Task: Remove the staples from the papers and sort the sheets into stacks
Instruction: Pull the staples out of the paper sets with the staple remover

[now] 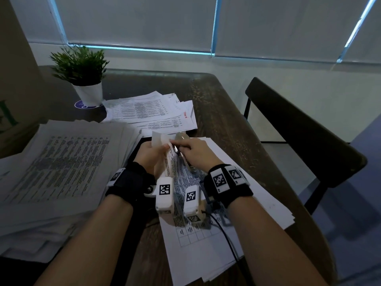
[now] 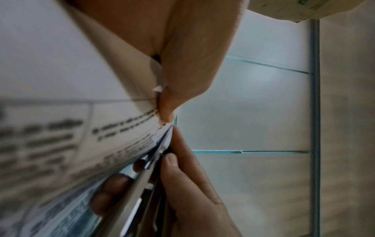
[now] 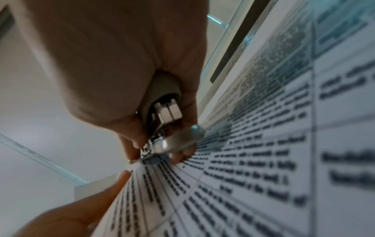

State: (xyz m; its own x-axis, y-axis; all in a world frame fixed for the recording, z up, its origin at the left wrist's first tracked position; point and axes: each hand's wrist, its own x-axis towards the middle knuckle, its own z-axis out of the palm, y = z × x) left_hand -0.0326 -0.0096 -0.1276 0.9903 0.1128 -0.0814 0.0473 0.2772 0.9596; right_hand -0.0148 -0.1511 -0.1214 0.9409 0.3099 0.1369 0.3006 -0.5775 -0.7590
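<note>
Dim light falls on the wooden desk [image 1: 216, 112]. Your left hand [image 1: 151, 154] pinches the stapled sheets [image 1: 171, 162] at their lifted corner, exposing the staple; your right hand [image 1: 198, 154] grips the staple remover [image 1: 181, 149], its tip at that corner. Loose stacks [image 1: 61, 157] lie alongside.

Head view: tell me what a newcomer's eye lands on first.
The two hands at the table's middle: the left hand pinches the corner of a printed sheaf, while the right hand works a metal staple remover at that corner. Next, the tall paper pile at left and the potted plant behind it.
</note>
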